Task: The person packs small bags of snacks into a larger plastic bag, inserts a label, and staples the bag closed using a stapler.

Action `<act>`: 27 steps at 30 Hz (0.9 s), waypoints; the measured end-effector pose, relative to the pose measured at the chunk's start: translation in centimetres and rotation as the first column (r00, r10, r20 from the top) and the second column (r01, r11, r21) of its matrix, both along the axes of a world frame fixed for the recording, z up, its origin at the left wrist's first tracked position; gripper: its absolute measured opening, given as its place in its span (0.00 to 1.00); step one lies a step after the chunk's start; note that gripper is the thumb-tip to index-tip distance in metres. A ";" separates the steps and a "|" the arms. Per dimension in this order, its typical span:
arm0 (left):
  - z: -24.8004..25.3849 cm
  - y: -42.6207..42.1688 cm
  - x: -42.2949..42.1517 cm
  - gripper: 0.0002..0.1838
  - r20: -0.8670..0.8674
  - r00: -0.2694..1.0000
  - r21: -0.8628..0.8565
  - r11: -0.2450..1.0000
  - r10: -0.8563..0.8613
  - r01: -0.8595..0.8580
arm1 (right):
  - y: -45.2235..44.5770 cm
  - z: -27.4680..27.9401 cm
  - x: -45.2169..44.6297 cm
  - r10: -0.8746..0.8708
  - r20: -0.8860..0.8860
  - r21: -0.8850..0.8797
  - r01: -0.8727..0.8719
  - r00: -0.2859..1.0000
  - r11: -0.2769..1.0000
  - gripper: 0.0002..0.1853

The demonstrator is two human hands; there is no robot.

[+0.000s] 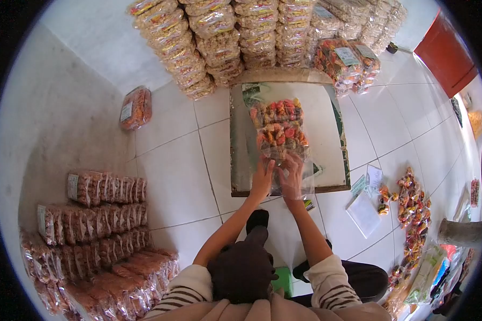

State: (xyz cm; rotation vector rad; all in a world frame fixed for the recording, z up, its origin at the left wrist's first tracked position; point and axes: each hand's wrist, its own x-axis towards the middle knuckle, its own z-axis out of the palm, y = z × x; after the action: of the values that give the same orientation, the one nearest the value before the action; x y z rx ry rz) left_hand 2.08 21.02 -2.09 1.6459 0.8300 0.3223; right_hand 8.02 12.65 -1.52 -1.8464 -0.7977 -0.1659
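A clear plastic bag (281, 134) of red, orange and dark snack pieces lies on a low white-topped table (326, 117). Its contents form two rows toward the far end, and the loose, see-through end points at me. My left hand (262, 179) grips the left side of this near end, its fingers bent on the plastic. Close beside it, my right hand (291, 177) is on the right side of the same end, fingers curled on the film. The fingertips are partly blurred under the plastic's shine.
Tall stacks of bagged snacks (214, 40) stand behind the table, with filled colourful packs (341, 61) at their right. One pack (136, 108) leans by the left wall. Rows of brown packs (96, 230) fill the lower left. Small snack bags (412, 208) and plastic sheets (363, 213) lie right.
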 end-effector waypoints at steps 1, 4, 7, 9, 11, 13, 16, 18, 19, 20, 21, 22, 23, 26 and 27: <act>-0.2 0.0 0.0 0.32 -0.001 1.000 -0.004 1.000 0.000 0.000 | -0.5 -0.2 -0.4 0.000 -0.001 -0.004 0.000 1.000 1.000 0.21; -1.4 0.4 0.1 0.30 0.020 1.000 0.066 0.998 0.013 -0.014 | -0.9 -1.3 -1.1 0.055 -0.043 -0.095 -0.058 0.998 0.994 0.19; -2.8 0.6 0.2 0.28 0.223 0.974 0.111 0.992 0.030 -0.056 | -0.5 -2.7 -0.9 0.117 -0.003 -0.128 -0.117 0.993 0.985 0.19; -3.8 0.9 0.2 0.25 0.164 0.986 0.060 0.998 0.011 -0.021 | -0.5 -3.1 -0.9 0.095 0.128 -0.209 -0.067 0.987 0.976 0.19; -7.2 1.5 1.1 0.23 0.140 0.990 0.026 0.999 0.032 -0.035 | -0.3 -2.3 -0.9 0.088 0.134 -0.209 -0.058 0.987 0.976 0.20; -6.0 1.2 1.5 0.21 0.110 0.993 -0.012 0.999 0.050 -0.049 | -0.5 -2.3 -0.7 0.080 0.137 -0.213 -0.049 0.987 0.976 0.21; -3.9 1.1 1.8 0.20 -0.013 0.994 -0.037 0.994 0.106 -0.106 | -1.1 -2.2 0.0 0.131 0.157 -0.318 -0.076 0.979 0.945 0.22; -2.2 1.2 1.4 0.23 -0.099 0.995 -0.142 0.990 0.009 -0.023 | -3.2 -1.1 -0.8 0.195 0.126 -0.414 -0.127 0.973 0.901 0.22; -1.4 0.4 1.3 0.26 -0.019 0.993 -0.149 0.982 0.119 -0.120 | -4.9 -0.3 -0.9 0.182 0.154 -0.417 -0.103 0.971 0.903 0.22; -0.4 -0.9 0.9 0.29 0.062 0.973 -0.168 0.963 0.224 -0.211 | -7.0 0.7 -1.1 0.295 0.057 -0.547 -0.217 0.954 0.809 0.22; -2.8 -0.8 0.5 0.31 0.084 0.957 0.172 0.942 0.277 -0.288 | -9.3 1.7 -1.2 0.381 -0.055 -0.652 -0.322 0.923 0.686 0.21; -5.0 -0.5 0.8 0.33 0.131 0.936 0.486 0.802 0.325 -0.347 | -11.6 2.1 -1.0 0.402 0.040 -0.671 -0.274 0.915 0.689 0.21; -2.2 -1.4 0.6 0.33 0.158 0.940 0.479 0.809 0.302 -0.340 | -14.1 1.6 -0.5 0.421 0.130 -0.687 -0.224 0.898 0.691 0.20; 6.2 -4.5 0.1 0.31 0.199 0.930 0.467 0.804 0.310 -0.368 | -22.2 0.9 2.6 0.349 -0.015 -0.690 -0.262 0.937 0.674 0.13; 7.1 -5.0 1.3 0.29 0.397 0.909 0.501 0.799 0.128 -0.331 | -24.1 3.5 2.9 0.240 -0.017 -0.669 -0.189 0.971 0.719 0.12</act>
State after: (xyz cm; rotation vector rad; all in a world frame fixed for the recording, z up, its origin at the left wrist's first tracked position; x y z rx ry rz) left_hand 3.38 15.98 5.00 1.9431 0.7012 1.0917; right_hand 10.91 -11.47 1.98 -2.4041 -1.2302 0.2470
